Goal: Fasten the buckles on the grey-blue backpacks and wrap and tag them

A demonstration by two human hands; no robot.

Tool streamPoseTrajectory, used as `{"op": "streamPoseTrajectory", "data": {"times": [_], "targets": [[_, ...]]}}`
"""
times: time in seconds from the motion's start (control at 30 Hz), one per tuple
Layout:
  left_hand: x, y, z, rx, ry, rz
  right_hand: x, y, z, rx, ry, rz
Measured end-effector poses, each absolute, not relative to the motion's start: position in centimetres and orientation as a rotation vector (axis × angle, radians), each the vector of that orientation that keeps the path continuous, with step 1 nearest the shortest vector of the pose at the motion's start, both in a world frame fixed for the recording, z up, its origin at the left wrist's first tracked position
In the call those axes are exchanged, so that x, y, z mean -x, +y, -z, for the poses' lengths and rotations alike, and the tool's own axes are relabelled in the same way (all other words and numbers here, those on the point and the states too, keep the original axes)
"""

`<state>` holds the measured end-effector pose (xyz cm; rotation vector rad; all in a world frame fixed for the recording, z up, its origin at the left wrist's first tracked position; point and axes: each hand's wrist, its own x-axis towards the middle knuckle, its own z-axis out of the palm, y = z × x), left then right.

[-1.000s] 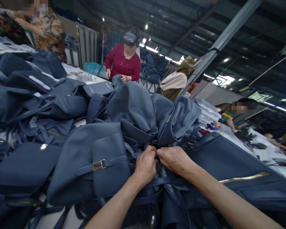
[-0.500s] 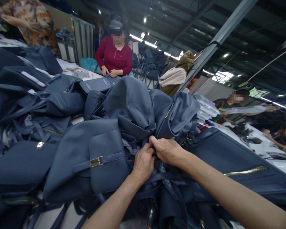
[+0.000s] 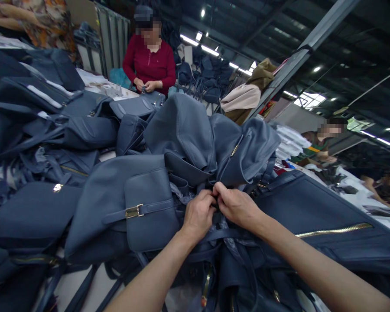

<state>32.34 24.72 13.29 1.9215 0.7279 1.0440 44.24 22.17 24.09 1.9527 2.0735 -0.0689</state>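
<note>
Steel roof beams (image 3: pixel 312 45) and strip lights (image 3: pixel 190 40) ran overhead while I stood at a long table (image 3: pixel 99 84) heaped with slate-blue leather backpacks. Far ahead, a co-worker in a red sweater (image 3: pixel 149 60) had both hands together on a bag. Another, in a floral top (image 3: pixel 35 21), stood at far left, and a third (image 3: pixel 321 138) was off to the right, past a stack of white bundles (image 3: pixel 289 141).

My left hand (image 3: pixel 199 215) and right hand (image 3: pixel 236 206) met near the middle of the pile in a narrow pinch. The fingertips of both closed on a dark piece (image 3: pixel 215 203) at the foot of a slumped backpack (image 3: pixel 188 143), though my fingers hid whether it was a strap or a fold. Crumpled grey wrapping (image 3: pixel 178 190) lay just left of my hands, and dark straps (image 3: pixel 221 236) ran beneath them. Nearer left lay a bag (image 3: pixel 97 212) with a brass buckle (image 3: pixel 134 211); to the right lay a flat bag (image 3: pixel 312 203) with a gold zip (image 3: pixel 334 230).
</note>
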Motion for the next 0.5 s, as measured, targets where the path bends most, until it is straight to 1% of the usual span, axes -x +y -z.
{"op": "streamPoseTrajectory", "data": {"times": [0.3, 0.5], "targets": [[-32.32, 24.48, -13.61, -1.853, 0.752, -1.059, -44.53, 21.09, -23.21, -2.14, 2.128, 0.111], [-32.42, 24.26, -13.67, -1.933, 0.764, -1.051, -44.47, 21.08, -23.48, -2.129, 2.107, 0.164]]}}
